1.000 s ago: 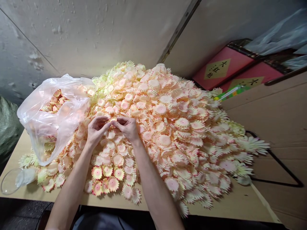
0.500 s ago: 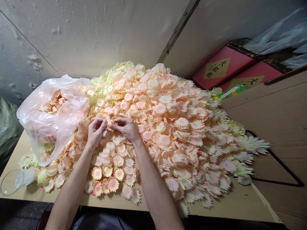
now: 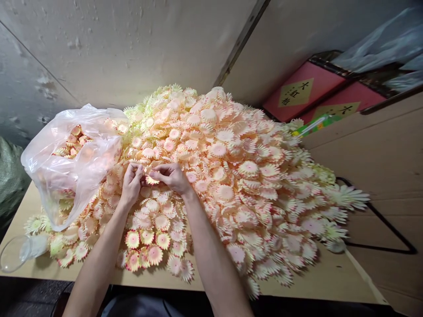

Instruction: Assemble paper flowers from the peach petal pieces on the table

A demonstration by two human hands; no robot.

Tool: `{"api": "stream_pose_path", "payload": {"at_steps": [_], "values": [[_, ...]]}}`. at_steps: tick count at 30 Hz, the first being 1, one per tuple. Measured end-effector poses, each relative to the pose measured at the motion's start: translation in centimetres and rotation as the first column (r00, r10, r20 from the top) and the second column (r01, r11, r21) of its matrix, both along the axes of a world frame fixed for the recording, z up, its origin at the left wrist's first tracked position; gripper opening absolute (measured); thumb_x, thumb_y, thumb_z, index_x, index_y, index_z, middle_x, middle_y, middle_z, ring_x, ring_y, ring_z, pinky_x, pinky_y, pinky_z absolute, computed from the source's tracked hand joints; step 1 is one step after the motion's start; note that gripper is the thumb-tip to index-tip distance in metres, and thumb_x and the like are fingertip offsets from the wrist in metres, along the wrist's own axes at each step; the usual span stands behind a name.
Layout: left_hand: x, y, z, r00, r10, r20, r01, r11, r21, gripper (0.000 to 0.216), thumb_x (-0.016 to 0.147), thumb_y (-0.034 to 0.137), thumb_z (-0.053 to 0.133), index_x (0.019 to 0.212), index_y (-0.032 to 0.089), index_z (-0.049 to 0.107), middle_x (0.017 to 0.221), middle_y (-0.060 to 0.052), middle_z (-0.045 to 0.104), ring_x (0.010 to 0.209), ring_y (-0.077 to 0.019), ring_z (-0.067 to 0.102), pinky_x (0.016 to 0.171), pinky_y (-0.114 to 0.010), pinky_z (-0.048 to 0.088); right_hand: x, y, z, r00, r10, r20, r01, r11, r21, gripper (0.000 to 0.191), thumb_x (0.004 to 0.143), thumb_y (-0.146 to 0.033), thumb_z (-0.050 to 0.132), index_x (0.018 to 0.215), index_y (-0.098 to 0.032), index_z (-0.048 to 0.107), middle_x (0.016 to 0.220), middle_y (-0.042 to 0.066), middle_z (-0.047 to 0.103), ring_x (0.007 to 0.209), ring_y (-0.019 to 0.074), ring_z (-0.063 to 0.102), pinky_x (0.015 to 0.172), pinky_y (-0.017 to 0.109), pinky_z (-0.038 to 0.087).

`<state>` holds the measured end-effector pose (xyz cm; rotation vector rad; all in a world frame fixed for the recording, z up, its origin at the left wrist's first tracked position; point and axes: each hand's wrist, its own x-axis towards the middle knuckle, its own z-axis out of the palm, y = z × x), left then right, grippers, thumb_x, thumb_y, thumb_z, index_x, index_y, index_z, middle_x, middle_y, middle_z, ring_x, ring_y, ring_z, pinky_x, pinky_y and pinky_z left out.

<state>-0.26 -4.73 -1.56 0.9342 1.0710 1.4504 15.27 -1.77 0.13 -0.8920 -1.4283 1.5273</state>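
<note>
Flower heap across bench, wall behind. Left of heap: plastic bag, flower pieces inside; cup at bench's near left corner. Boxes behind heap, far right. Cardboard right of bench.

Frilled flower in right fingers

1. Pulled the thumb of the left hand away from the right hand and in toward the left fingers.
2. Brought the little flower down, from above the thumbs to just under the right thumb.
</note>
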Motion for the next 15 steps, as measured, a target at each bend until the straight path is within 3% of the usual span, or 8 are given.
{"api": "stream_pose_path", "payload": {"at_steps": [6, 15], "values": [[-0.37, 0.29, -0.02, 0.997, -0.076, -0.013, 0.076, 0.997, -0.024, 0.037, 0.081, 0.055, 0.067, 0.084, 0.022, 0.049, 0.065, 0.007, 0.044, 0.047, -0.0064, 0.046, 0.045, -0.018, 0.048, -0.11, -0.03, -0.3, 0.999, -0.046, 0.016, 0.046, 0.998, 0.037, 0.031, 0.074, -0.048, 0.075, 0.078, -0.017, 0.074, 0.064, 0.0, 0.063, 0.055, 0.0111, 0.053, 0.052, 0.024, 0.043], [-0.45, 0.22, 0.41, 0.998, -0.061, -0.011, 0.061, 0.998, 0.0, 0.037, 0.083, 0.057, 0.065, 0.093, 0.022, 0.057, 0.061, 0.005, 0.054, 0.044, -0.0084, 0.054, 0.044, -0.02, 0.05, -0.47, -0.15, 0.02, 0.995, -0.089, -0.035, 0.088, 0.996, -0.009, 0.031, 0.074, -0.048, 0.075, 0.08, -0.019, 0.07, 0.069, 0.0, 0.063, 0.057, 0.0118, 0.055, 0.053, 0.024, 0.048]]}}
